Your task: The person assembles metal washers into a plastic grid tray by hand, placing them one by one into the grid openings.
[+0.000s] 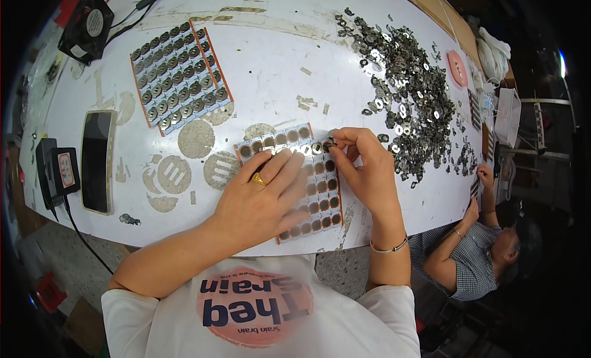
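In front of me lies a panel of small circuit boards with orange edges (339, 201), tilted slightly on the table and set with rows of dark round parts. My left hand (255, 195), a gold ring on one finger, rests over it with fingers stretched and a little blurred, hiding part of its middle. At the panel's upper right corner my right hand (369, 167) pinches a small dark metal piece (333, 141) between thumb and fingertips. Shiny flat metal pieces (301, 149) lie along the second row, between my hands.
A second panel (221, 72) carries rows of metal pieces. Loose metal pieces (418, 93) are heaped at the right, near a pink dish (457, 67). A phone (97, 161), a black adapter (58, 173) and a fan (89, 25) sit left. Another person (455, 259) works at right.
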`<action>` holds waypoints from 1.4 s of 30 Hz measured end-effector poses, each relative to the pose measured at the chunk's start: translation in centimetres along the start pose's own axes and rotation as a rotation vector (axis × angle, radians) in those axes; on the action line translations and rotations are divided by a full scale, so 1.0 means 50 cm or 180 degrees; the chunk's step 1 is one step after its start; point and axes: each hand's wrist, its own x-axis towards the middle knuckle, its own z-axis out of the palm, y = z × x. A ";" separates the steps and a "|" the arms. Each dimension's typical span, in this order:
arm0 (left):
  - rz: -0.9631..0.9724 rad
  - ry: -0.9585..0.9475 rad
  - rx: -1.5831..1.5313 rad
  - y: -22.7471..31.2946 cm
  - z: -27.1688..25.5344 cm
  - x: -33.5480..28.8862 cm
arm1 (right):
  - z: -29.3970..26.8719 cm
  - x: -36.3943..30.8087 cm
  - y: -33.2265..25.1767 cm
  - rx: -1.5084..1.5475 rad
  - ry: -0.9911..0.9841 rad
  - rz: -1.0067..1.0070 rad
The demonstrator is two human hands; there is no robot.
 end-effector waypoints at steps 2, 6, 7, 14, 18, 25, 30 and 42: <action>0.0004 0.0009 0.0013 -0.001 0.001 0.001 | 0.000 0.000 0.000 -0.0157 0.0000 -0.0079; 0.0015 0.0021 0.0044 -0.001 0.001 0.001 | -0.008 0.002 0.007 0.0147 -0.0057 0.0030; 0.0022 0.0023 0.0042 0.000 0.000 0.002 | -0.014 0.002 0.008 0.0287 -0.0160 0.0201; -0.0041 -0.0099 0.0004 -0.001 0.004 -0.003 | 0.004 -0.002 -0.002 -0.0843 0.0232 -0.0956; -0.0045 -0.0076 -0.0012 -0.001 0.004 -0.004 | 0.003 0.002 -0.008 -0.0851 0.0359 -0.1041; -0.0031 -0.0092 -0.0012 0.000 0.004 -0.001 | -0.011 0.005 0.040 0.0937 -0.0309 0.0823; -0.0040 -0.0100 0.0041 0.000 0.003 -0.002 | -0.005 0.008 0.034 0.1081 -0.0671 0.1104; -0.0040 -0.0130 0.0075 0.000 0.003 -0.003 | 0.007 0.004 0.025 0.0957 -0.0372 0.0971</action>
